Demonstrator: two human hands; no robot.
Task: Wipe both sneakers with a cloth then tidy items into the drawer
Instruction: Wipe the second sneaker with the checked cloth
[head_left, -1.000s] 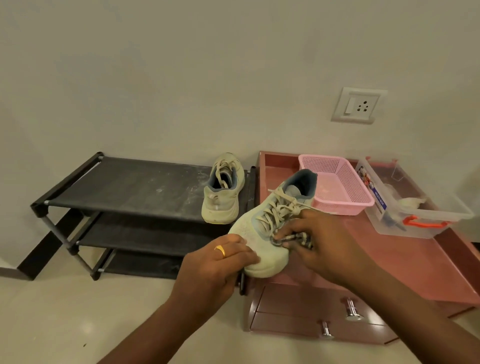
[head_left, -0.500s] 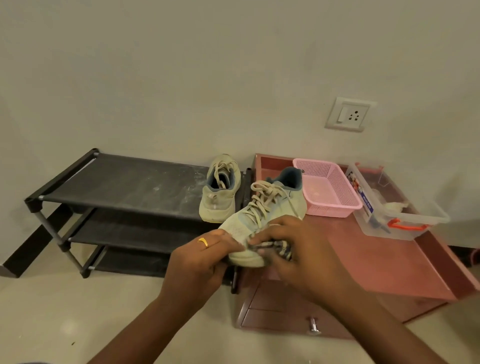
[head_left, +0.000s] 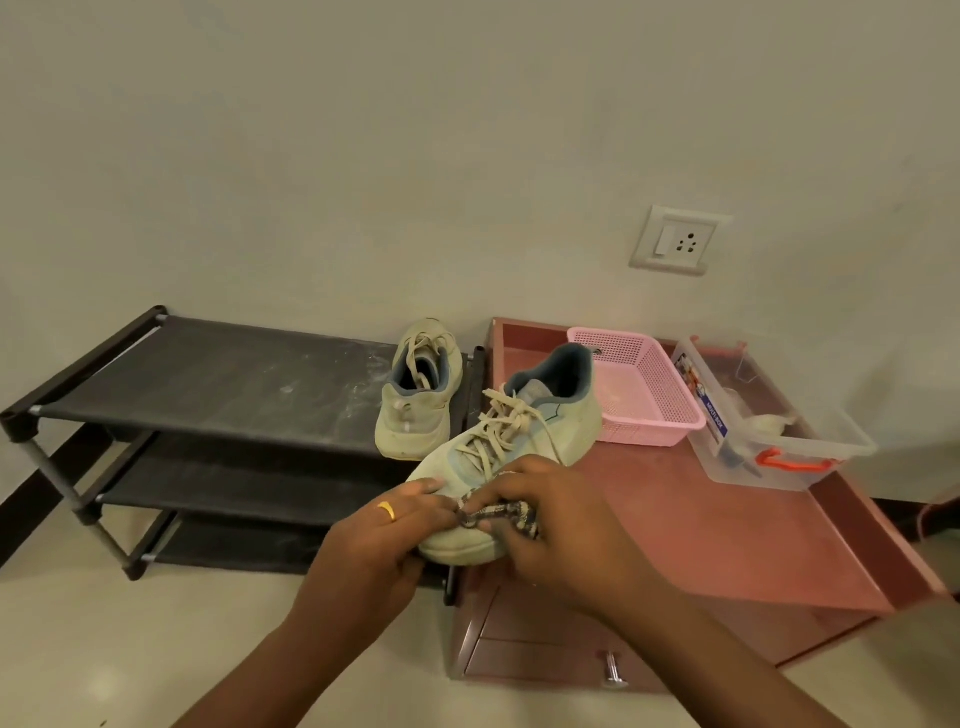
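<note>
A pale green sneaker (head_left: 524, 436) lies across the front left corner of the reddish cabinet top (head_left: 727, 519), toe toward me. My left hand (head_left: 384, 540), with a gold ring, grips its toe from the left. My right hand (head_left: 550, 525) pinches a small patterned cloth (head_left: 498, 514) against the toe. The second sneaker (head_left: 421, 400) stands on the top shelf of the black shoe rack (head_left: 208, 384), at its right end. The drawer front (head_left: 545, 660) with a metal knob shows below the cabinet top.
A pink mesh basket (head_left: 644, 395) and a clear plastic box (head_left: 779, 431) with an orange latch stand at the back of the cabinet top. A wall socket (head_left: 675, 241) sits above. The rack has lower shelves; pale floor lies in front.
The view has shifted and the drawer front shows less. My right hand with the cloth has slid from the laces down to the sneaker's toe. The left hand keeps its hold.
</note>
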